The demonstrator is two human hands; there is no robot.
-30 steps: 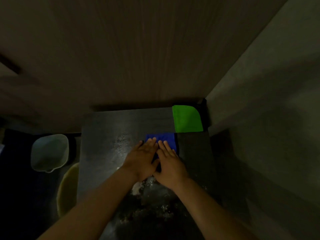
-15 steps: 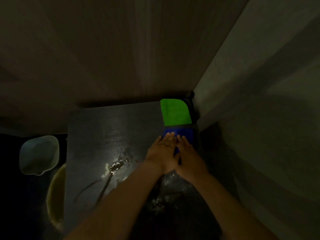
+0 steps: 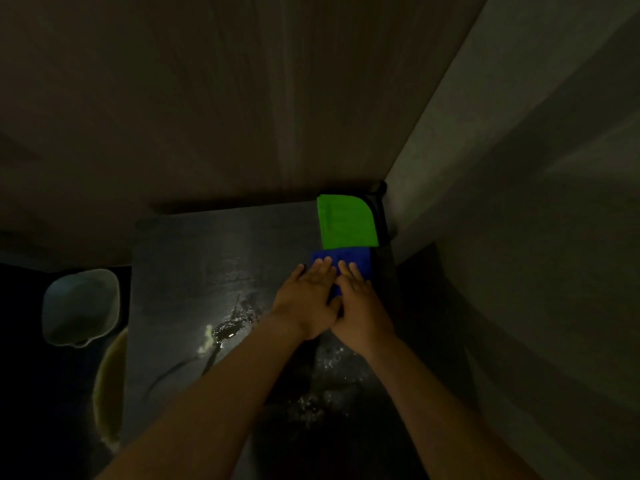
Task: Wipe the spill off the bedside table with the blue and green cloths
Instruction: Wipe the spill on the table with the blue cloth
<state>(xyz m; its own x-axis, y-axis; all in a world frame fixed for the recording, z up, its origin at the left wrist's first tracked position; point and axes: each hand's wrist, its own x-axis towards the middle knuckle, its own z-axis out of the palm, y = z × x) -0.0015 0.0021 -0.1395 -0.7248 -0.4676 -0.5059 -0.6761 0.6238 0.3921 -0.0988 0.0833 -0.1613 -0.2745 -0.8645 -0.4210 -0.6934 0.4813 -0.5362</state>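
Dim room, one dark bedside table (image 3: 180,258) set into the corner.

Containers: a pale tub (image 3: 81,306) sits low off the table's left edge, mouth up; too dark to tell what it holds. A yellowish round rim (image 3: 107,386) shows below it, partly cut off by the table edge; contents not readable.

Blue cloth (image 3: 356,259) lies flat at the table's right side, long axis running left to right, its far edge touching the near edge of the green cloth (image 3: 348,225). Green cloth sits in the far right corner, folded, rounded corner pointing to the far right, long axis running away from the person.

Left hand (image 3: 308,299) and right hand (image 3: 360,306) lie side by side, thumbs touching, fingers straight and spread flat, palms pressed down on the blue cloth. Not gripping it.

Spill (image 3: 228,332): glossy wet patch with a pale smear, near the table's middle, left of the hands, apart from both cloths.

No labels or writing legible.
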